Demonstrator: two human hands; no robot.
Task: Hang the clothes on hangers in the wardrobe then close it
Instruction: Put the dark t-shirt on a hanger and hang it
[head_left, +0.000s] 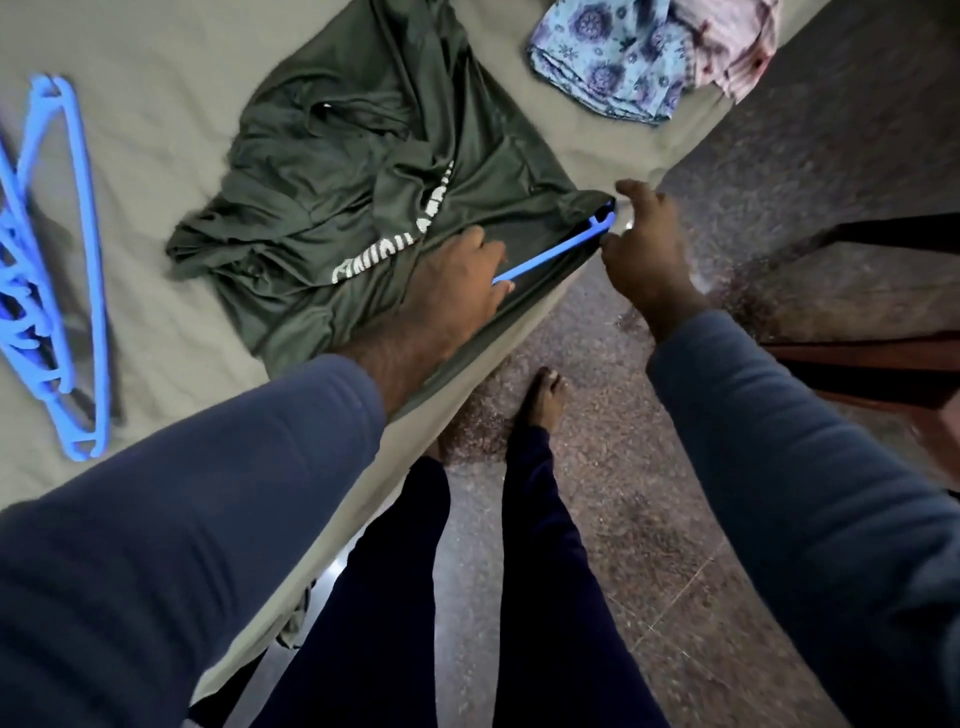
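Lying on the bed (156, 130): one green shirt (337, 171), one blue hanger (545, 254) at its near hem, gripped by the left hand (452, 296) and pinched at its corner by the right hand (649, 249); left of the shirt, a hanger pile (78, 218) too tangled to count; beyond the shirt, two cloths, floral cloth (602, 52) and pink cloth (737, 47).

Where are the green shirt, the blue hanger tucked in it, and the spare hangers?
green shirt (332, 171), head view, on its crumpled middle.
blue hanger (545, 255), head view, on its exposed arm.
spare hangers (84, 218), head view, on one long bar.
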